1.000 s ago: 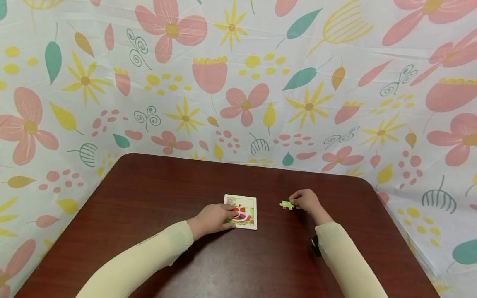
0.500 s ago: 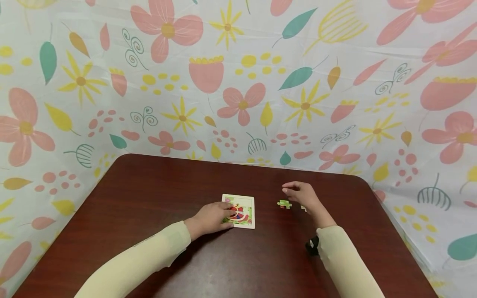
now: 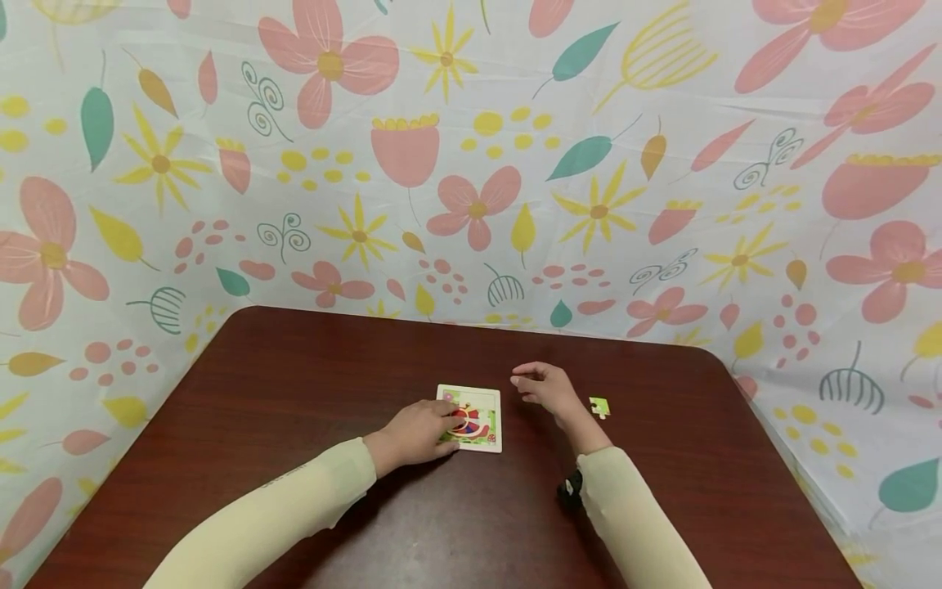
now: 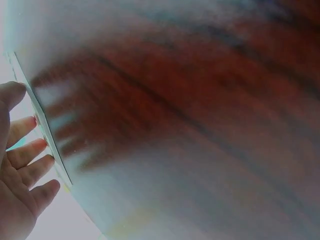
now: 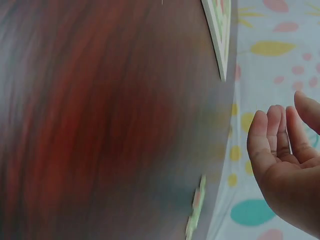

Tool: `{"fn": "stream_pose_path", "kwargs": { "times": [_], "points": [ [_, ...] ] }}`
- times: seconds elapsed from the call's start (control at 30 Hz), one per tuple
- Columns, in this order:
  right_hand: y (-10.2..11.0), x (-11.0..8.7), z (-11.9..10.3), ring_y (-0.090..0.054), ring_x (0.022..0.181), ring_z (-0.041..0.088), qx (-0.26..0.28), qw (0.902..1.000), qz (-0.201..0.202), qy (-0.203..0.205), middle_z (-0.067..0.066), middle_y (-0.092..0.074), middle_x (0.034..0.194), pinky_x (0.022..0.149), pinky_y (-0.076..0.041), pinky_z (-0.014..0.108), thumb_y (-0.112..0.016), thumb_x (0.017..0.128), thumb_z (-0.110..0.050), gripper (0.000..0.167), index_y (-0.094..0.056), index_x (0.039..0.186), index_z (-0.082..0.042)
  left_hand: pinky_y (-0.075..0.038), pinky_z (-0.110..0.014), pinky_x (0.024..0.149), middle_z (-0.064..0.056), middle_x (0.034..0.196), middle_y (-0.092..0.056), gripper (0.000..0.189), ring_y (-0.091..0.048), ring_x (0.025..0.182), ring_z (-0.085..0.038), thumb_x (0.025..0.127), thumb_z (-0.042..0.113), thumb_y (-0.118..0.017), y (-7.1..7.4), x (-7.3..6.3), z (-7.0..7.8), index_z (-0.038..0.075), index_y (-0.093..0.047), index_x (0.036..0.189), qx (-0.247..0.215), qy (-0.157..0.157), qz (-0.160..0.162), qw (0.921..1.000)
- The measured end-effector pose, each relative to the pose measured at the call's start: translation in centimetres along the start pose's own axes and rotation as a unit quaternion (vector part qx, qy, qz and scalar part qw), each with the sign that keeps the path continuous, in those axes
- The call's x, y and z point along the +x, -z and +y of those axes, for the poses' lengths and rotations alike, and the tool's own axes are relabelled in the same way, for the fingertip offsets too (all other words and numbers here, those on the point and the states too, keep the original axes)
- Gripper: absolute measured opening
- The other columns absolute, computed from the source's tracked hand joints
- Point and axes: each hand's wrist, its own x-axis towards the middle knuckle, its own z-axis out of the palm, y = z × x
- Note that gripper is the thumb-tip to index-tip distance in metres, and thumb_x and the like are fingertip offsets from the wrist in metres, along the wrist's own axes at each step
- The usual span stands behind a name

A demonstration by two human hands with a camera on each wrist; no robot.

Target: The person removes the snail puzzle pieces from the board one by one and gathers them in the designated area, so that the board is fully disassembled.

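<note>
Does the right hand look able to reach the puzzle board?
Probably yes: nothing visible stands between the right hand and the puzzle board; the left hand leaves its right side free.

1. The table stretches out before me, with the hanging cloth behind its far edge.
2. Near the table's middle lies the puzzle board.
3. My left hand rests on the board's left part, my left sleeve running back over the table's near left.
4. My right hand is over the table, just right of the board and apart from it.
5. A loose puzzle piece lies on the table just beyond my right wrist, to its right.
6. So my right hand is between board and piece, with my right sleeve nearer me.
</note>
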Motion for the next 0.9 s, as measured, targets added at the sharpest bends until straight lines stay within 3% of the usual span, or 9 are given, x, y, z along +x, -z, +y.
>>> {"fn": "stream_pose_path", "kwargs": {
  "times": [0.33,0.6,0.9],
  "points": [
    [-3.0,0.1,-0.5,-0.07,0.102,0.028,0.005,0.9999,0.001,-0.014,0.022,-0.068,0.122,0.09,-0.061,0.038,-0.064,0.101,-0.015,0.028,-0.068,0.123,0.003,-0.052,-0.042,0.108,-0.01,0.14,-0.066,0.04,-0.063,0.13,-0.026,0.097,0.036,-0.068,0.3,-0.2,0.1,0.014,-0.071,0.131,-0.001,-0.001,0.0,1.0],
    [-4.8,0.2,-1.1,-0.072,0.106,0.032,0.007,0.9999,-0.014,-0.006,0.023,-0.07,0.122,0.095,-0.06,0.043,-0.064,0.101,-0.015,0.027,-0.07,0.121,0.002,-0.054,-0.039,0.106,-0.008,0.136,-0.068,0.041,-0.066,0.126,-0.024,0.097,0.032,-0.07,0.4,-1.2,0.2,0.011,-0.07,0.131,0.015,-0.031,0.01,0.9994],
    [-6.4,0.2,-1.8,-0.073,0.102,0.033,0.011,0.9991,-0.039,-0.009,0.022,-0.071,0.113,0.091,-0.061,0.04,-0.064,0.101,-0.014,0.025,-0.07,0.119,0.002,-0.058,-0.033,0.094,-0.006,0.125,-0.071,0.033,-0.07,0.113,-0.019,0.094,0.025,-0.075,0.2,-1.7,-0.2,0.009,-0.074,0.123,0.031,-0.065,0.045,0.9964]
  ]
}}
